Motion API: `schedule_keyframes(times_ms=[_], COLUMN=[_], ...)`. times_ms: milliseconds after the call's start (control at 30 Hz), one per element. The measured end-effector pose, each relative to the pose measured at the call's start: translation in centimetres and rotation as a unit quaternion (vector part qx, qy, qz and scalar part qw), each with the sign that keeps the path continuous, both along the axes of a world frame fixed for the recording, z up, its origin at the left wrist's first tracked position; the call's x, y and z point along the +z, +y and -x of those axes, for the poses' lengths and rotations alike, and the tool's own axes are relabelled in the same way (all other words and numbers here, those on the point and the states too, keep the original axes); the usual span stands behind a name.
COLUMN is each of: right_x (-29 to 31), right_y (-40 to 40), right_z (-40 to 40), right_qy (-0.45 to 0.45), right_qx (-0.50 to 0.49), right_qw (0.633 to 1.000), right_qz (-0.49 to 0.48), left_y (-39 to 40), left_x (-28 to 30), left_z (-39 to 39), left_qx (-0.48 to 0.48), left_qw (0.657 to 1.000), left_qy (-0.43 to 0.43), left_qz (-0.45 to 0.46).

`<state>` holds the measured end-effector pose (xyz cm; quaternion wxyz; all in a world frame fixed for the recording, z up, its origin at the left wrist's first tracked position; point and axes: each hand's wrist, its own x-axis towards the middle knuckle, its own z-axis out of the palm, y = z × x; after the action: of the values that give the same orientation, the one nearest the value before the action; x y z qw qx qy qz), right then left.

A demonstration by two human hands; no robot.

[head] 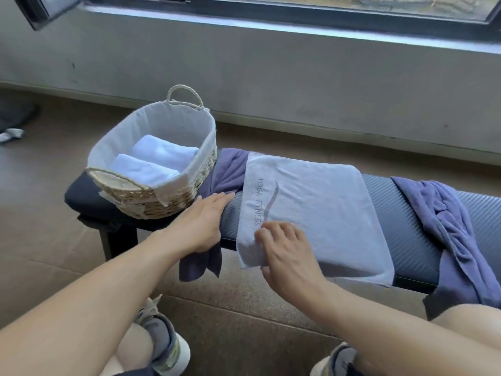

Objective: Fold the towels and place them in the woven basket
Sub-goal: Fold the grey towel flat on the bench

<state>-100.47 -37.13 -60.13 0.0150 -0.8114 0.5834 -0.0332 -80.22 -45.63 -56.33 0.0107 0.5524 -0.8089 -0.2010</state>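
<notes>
I judge I'm mid-fold on the pale grey towel printed YOGA FITNESS (311, 213), which lies flat across the dark padded bench (401, 213). My right hand (287, 256) pinches its near-left edge; my left hand (200, 221) rests flat, fingers straight, on the bench beside it. Next I should lift that edge across, then move the towel to the lined woven basket (173, 196), where two white folded towels (154, 161) sit

The basket (173, 191) blocks the counter's (401, 213) left end, its open top reachable from above (two rolled towels (154, 161) fill the bottom). A purple cloth (455, 240) heaps at the right.
</notes>
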Motion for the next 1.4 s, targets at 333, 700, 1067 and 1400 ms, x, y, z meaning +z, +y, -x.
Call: schedule_keyframes(times_ms=[333,700,1067,1400], right_x=[-0.5,4.0,5.1,4.7], right_y=[-0.5,-3.6,-3.2,-3.6], right_z=[0.4,2.9,3.1,2.7], right_qy=[0.039,-0.199,-0.321,-0.353], right_qx=[0.04,-0.055,-0.062,-0.101], right_qw=[0.997,0.971,0.941,0.93], right_qz=[0.05,-0.117,-0.086,0.002], left_y=[-0.2,-0.2,-1.0,-0.5], left_x=[-1.6,-0.8,-0.8,0.5], left_z=[0.7,2.4,3.4,3.5], left_qx=[-0.154,-0.077,-0.002,-0.003], left_qw=[0.988,0.971,0.947,0.923], left_qy=[0.022,0.226,0.32,0.379], left_qz=[0.001,0.028,-0.036,-0.074])
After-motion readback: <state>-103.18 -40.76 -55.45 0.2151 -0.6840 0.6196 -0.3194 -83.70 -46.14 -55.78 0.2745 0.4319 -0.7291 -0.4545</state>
